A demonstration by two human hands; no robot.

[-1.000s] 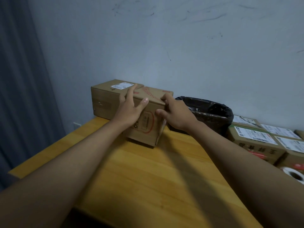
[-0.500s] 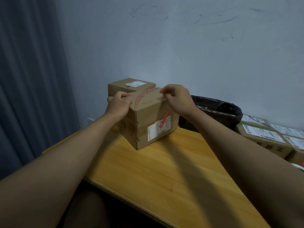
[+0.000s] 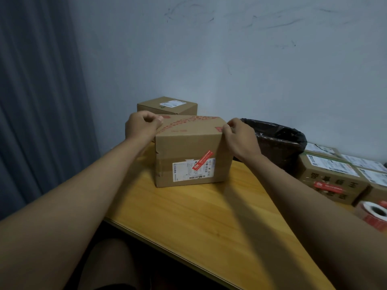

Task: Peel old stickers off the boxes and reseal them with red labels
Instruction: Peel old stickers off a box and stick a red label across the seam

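Centre of frame: cardboard box (image 3: 191,151) standing on the yellow wooden desk (image 3: 209,216), both hands up at its top edges. Left hand (image 3: 142,125) curled at the upper-left corner, fingers folded in, seemingly gripping the edge there. Right hand (image 3: 238,136) at the upper-right corner, fingertips pinching right beside a small red mark (image 3: 218,129). Whether anything is lifting yet: cannot tell.

Facing the camera, a white shipping label (image 3: 192,169) untouched, a red sticker (image 3: 202,160) slanted across its top. Red printed tape across the lid too. So, early days on this box, by the look of it: nothing visibly peeled.

Waiting in the wings: another box (image 3: 167,105) behind, more labelled boxes (image 3: 330,176) at right, black-lined bin (image 3: 276,141) beside, and a roll of red labels (image 3: 374,212) at the lower-right edge. Plenty left.
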